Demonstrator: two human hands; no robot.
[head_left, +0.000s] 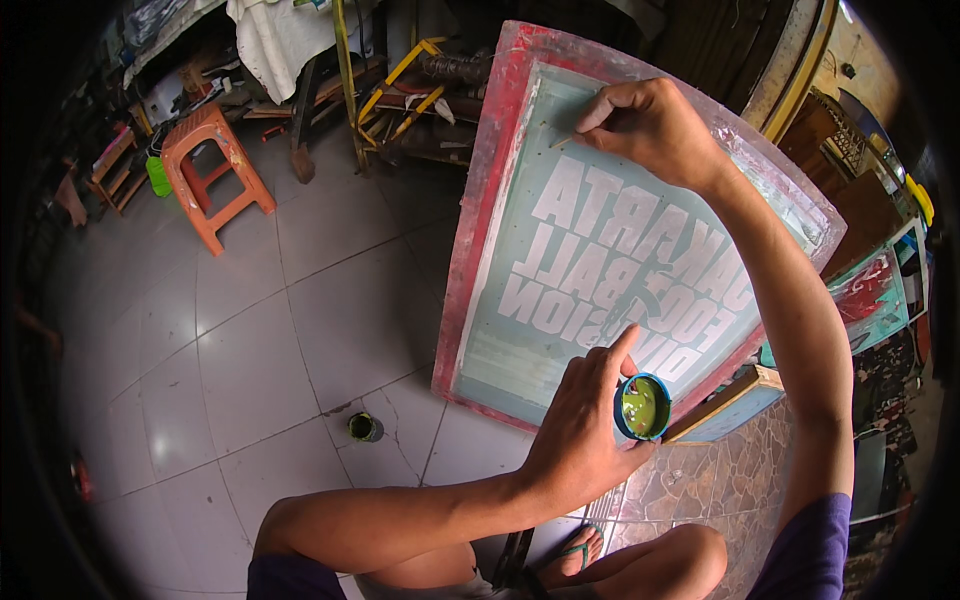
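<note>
A silk-screen frame [482,165] with a red, worn wooden border leans before me, its pale green mesh [500,330] carrying light mirrored lettering. My left hand [575,425] is wrapped round a small blue-rimmed cup [642,407] of green liquid, near the frame's lower edge, with the index finger stretched toward the mesh. Up at the top of the mesh, my right hand [650,130] pinches a thin, light stick [561,143]. The stick's tip is at or very near the mesh; whether it touches I cannot tell.
On the tiled floor [240,370] to the left stands a small dark container [362,427] with green inside. Farther back are an orange plastic stool [205,165] and a yellow metal frame [400,95]. A wood-edged board [730,405] sits below the screen, and clutter lines the right side.
</note>
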